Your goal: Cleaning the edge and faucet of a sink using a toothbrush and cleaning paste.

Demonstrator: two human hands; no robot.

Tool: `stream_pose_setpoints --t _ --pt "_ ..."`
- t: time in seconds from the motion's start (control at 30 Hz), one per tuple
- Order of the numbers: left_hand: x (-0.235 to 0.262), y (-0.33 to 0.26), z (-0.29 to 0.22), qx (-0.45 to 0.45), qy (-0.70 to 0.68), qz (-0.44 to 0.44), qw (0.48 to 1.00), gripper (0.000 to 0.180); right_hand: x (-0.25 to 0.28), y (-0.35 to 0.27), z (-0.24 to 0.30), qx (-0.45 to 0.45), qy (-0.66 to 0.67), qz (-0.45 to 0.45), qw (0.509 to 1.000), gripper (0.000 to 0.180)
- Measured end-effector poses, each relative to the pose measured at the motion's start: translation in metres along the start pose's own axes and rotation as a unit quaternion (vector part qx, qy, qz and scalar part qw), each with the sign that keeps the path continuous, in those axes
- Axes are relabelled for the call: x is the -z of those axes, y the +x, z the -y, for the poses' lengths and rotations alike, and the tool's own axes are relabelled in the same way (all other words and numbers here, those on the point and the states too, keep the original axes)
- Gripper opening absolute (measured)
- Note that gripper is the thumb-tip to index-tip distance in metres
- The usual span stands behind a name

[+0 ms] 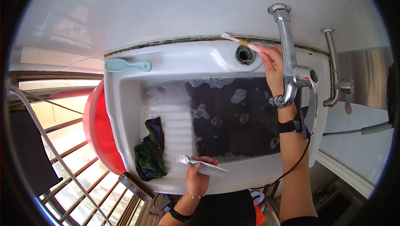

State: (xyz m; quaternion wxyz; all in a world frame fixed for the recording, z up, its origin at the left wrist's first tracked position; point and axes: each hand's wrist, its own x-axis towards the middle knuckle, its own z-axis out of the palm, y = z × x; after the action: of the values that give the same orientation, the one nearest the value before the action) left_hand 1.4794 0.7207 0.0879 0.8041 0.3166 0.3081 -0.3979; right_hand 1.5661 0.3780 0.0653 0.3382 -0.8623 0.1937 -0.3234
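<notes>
My right hand (271, 59) pinches the handle end of a pink toothbrush (250, 45) behind the faucet. The bristle head points left, against the dark seam (187, 40) where the sink meets the wall. My left hand (198, 178) is closed around a flattened white tube (204, 166) with a white cap, above the near rim of the sink. The white laundry sink (166, 61) holds dark, sudsy water (233, 122). A crumpled dark green cloth (151, 151) lies on the ribbed washboard slope (175, 136), left of the tube.
A chrome faucet (287, 47) rises close beside my right forearm. A second tap (335, 70) is farther right. A pale blue scrub brush (127, 65) rests on the back left ledge, and a round drain hole (245, 55) sits below the toothbrush. A red basin (100, 130) stands left.
</notes>
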Motion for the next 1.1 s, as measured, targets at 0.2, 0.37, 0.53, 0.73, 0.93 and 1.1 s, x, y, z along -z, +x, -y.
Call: stream_pose_setpoints --t 0.2,0.37,0.53,0.73,0.93,1.1 --pt "-0.001 0.002 0.005 0.003 0.006 -0.007 1.0 0.024 0.039 -0.008 -0.015 -0.027 0.013 -0.037 0.999 0.027" --pt "-0.003 0.006 0.013 0.004 0.016 -0.001 1.0 0.023 0.025 0.011 0.026 0.043 -0.1 -0.009 0.994 0.021" --pt "-0.011 0.011 0.022 0.02 0.042 0.0 0.999 0.021 0.038 0.009 -0.007 0.055 -0.131 -0.024 0.99 0.013" --pt "-0.016 0.008 0.032 0.013 0.052 -0.001 0.999 0.022 0.119 -0.024 -0.07 -0.061 -0.046 -0.126 0.989 0.011" --pt "-0.025 0.009 0.042 0.019 0.072 0.006 0.997 0.022 0.096 -0.001 -0.047 -0.012 -0.066 -0.043 0.997 0.011" --pt "-0.034 0.009 0.055 0.019 0.067 0.003 0.998 0.025 0.086 0.01 -0.03 -0.015 -0.089 0.012 0.996 0.013"
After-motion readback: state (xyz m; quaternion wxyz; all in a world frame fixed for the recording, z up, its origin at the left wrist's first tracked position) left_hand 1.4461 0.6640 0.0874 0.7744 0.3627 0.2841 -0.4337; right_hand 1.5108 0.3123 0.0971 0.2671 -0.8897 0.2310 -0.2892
